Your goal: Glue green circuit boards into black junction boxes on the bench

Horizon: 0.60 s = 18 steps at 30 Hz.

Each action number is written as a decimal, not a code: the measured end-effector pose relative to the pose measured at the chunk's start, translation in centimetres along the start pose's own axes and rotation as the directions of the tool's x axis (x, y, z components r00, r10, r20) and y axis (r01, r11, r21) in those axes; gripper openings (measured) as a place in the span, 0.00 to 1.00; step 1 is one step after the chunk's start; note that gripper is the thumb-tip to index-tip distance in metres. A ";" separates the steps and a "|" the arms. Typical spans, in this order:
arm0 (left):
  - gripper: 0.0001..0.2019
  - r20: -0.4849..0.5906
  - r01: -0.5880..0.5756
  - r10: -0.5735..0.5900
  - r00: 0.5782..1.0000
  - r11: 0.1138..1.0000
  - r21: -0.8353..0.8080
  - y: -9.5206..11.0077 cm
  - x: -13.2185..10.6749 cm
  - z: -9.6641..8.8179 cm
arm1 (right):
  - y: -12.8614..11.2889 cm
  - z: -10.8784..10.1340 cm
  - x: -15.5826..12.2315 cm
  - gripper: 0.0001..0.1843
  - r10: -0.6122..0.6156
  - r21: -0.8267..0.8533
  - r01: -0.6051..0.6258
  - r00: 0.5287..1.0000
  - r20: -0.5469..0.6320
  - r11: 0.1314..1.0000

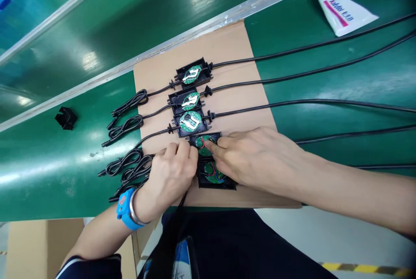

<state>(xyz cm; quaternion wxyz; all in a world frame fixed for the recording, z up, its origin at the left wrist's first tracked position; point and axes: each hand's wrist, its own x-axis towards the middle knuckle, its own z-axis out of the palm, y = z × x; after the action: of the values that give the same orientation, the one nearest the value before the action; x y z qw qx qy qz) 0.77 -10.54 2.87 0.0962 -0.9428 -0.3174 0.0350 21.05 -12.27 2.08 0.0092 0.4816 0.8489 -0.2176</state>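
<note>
Several open black plastic housings lie in a column, each with a round green circuit board inside. My left hand is closed at the left end of the fourth housing; what its curled fingers grip is hidden. From the other side my right hand reaches in, its index fingertip on that housing's circuit board beside a red wire. Its other fingers are bent over the housing's right end. Below it is another housing with red and blue wires showing. White paste covers parts of the upper boards.
Brown cardboard lies under the housings on the green table. Coiled black cables are at left, and long black cables run right. A loose black part sits far left. A white tube lies upper right.
</note>
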 end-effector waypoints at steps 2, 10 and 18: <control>0.11 -0.010 -0.014 0.013 1.000 1.000 -0.023 -0.3 -0.2 0.1 | -0.1 0.1 0.0 0.14 0.003 -0.009 -0.003 1.000 -0.013 1.000; 0.11 -0.167 -0.162 0.104 0.981 0.907 -0.389 -1.1 0.0 0.1 | 1.2 -0.2 -1.7 0.21 -0.025 0.101 0.034 0.995 -0.092 0.994; 0.13 -0.113 -0.230 0.201 0.973 0.872 -0.431 -0.8 0.2 1.3 | 1.6 0.0 -2.8 0.12 0.051 0.130 -0.037 0.993 -0.108 0.991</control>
<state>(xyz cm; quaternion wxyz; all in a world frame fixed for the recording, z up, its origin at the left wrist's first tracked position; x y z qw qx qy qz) 0.32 -9.58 1.71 -0.1145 -0.9700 -0.2068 -0.0576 23.85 -13.79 2.16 -0.0642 0.5112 0.8216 -0.2442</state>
